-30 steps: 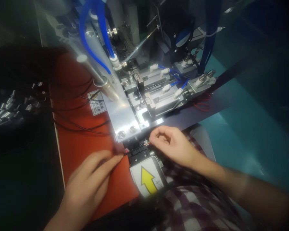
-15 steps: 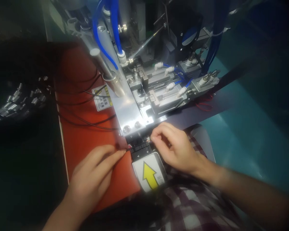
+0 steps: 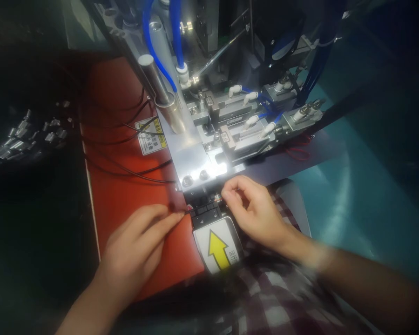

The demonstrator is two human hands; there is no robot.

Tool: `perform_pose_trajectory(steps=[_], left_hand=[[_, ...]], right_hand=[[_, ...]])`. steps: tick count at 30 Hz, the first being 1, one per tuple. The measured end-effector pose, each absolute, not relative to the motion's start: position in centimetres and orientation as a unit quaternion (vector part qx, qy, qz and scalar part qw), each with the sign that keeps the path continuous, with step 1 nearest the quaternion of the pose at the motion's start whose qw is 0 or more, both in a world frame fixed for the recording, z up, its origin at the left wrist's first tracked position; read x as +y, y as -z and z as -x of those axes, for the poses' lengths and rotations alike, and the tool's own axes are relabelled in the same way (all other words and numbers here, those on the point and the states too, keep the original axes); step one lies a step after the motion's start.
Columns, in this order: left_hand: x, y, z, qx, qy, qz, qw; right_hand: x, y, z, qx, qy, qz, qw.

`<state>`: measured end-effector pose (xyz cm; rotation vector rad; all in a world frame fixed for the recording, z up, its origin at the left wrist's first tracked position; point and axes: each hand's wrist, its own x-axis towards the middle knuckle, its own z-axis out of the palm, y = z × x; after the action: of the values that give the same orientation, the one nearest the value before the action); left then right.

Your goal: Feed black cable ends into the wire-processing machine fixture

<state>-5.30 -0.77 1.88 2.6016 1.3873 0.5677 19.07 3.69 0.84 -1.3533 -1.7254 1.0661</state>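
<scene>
A thin black cable (image 3: 203, 206) is stretched over the black slotted block (image 3: 206, 217) at the front of the machine. My left hand (image 3: 138, 246) pinches its left part between thumb and fingertips, above the orange table. At the cable's right end is a small shiny metal connector (image 3: 218, 198). My right hand (image 3: 253, 207) has thumb and forefinger closed right beside that connector, with the other fingers curled in. Whether the cable touches the slots of the block is too small to tell.
Behind the hands stands the machine's metal plate (image 3: 192, 156), with air cylinders (image 3: 253, 142) and blue hoses (image 3: 176, 42). A yellow arrow label (image 3: 218, 249) faces me. Black cables (image 3: 125, 174) cross the orange table (image 3: 122, 195). Shiny metal parts (image 3: 19, 135) lie at the far left.
The machine sits slightly farther right and higher in the view. Both hands keep nearly the same grip and place at the block, with the cable still stretched between them.
</scene>
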Motion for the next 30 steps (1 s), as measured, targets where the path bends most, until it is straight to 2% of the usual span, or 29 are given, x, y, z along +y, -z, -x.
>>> perform_pose_trajectory(steps=[14,20,25,30], left_hand=[[-0.6,-1.8,5.3,0.462,-0.198,-0.861,0.07],[-0.6,-1.7,5.4,0.465,-0.184,-0.863,0.078],[-0.7,-1.9,5.6,0.467,-0.17,-0.864,0.075],[-0.6,-1.9,5.6,0.467,-0.171,-0.864,0.077]], right_hand=[[3.8,-1.3,-18.9,-0.67,-0.398,0.553,0.295],[4.1,-1.0,-19.3,-0.576,-0.517,0.568,0.28],[4.3,-1.0,-19.8,-0.517,-0.563,0.57,0.303],[4.7,-1.8,-19.9,-0.495,-0.613,0.547,0.282]])
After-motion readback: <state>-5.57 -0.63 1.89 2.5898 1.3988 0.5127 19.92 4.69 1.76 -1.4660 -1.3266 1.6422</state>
